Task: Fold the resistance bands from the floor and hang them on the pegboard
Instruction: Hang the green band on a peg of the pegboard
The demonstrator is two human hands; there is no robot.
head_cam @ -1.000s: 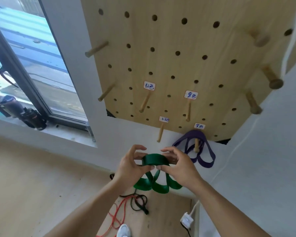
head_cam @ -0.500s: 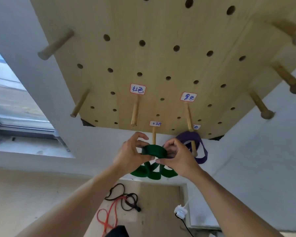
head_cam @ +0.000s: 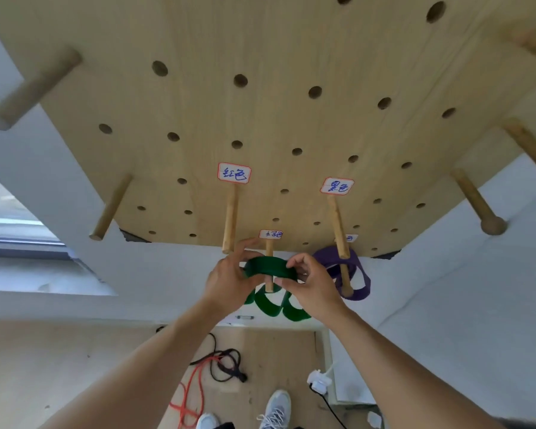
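Both hands have carried the green band (head_cam: 268,267) closer to the pegboard (head_cam: 291,119), so its top loop now sits over the short peg (head_cam: 269,267) under the middle label. From the head camera, the left hand (head_cam: 226,281) and right hand (head_cam: 311,283) each pinch a side of that loop, spreading it wide so it slips on; the folded tails dangle below the peg. Whether the loop rests on the peg yet is hard to tell. Right of that peg hangs a purple band (head_cam: 350,274); red and black bands (head_cam: 217,366) lie on the floor below.

Bare forearms (head_cam: 155,360); white laced sneakers (head_cam: 274,410).
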